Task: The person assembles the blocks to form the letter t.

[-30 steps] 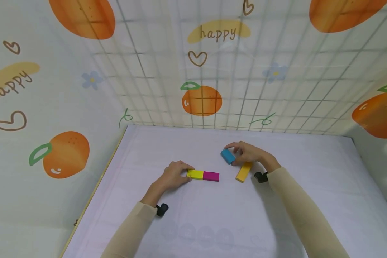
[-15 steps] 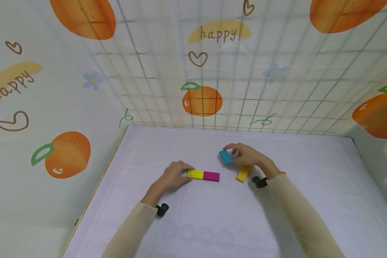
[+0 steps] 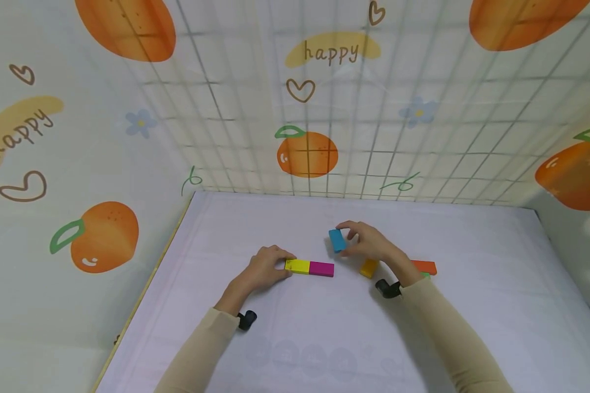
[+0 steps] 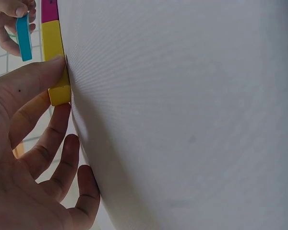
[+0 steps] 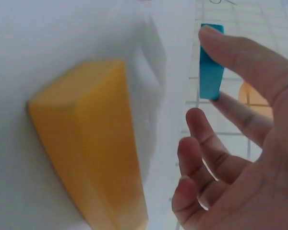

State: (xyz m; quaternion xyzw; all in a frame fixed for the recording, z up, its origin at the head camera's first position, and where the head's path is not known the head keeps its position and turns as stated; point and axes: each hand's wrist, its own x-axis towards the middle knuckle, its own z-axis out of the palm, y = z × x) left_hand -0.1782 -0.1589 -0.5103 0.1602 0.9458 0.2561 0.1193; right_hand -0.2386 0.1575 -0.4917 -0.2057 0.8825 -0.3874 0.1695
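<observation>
Between thumb and index finger, my right hand (image 3: 371, 243) pinches a blue block (image 3: 337, 240). The right wrist view shows this blue block (image 5: 212, 62) raised off the table. My left hand (image 3: 264, 267) pinches the near end of a yellow block (image 3: 298, 266) lying on the table. End to end with it lies a magenta block (image 3: 322, 269); the left wrist view shows the yellow block (image 4: 52, 40) touching it. Below my right hand lies an orange-yellow block (image 3: 369, 268), partly hidden by the hand in the head view and large in the right wrist view.
A red-orange block (image 3: 425, 267) and a green block (image 3: 426, 275), mostly hidden, lie beside the right forearm. The white tabletop (image 3: 295, 327) meets a patterned cloth wall (image 3: 246, 136) at the back. Small black cameras sit at both wrists.
My right hand has carried the blue block left and turned it more upright in the head view. The red-orange and green blocks have come into sight. The left hand stays in place.
</observation>
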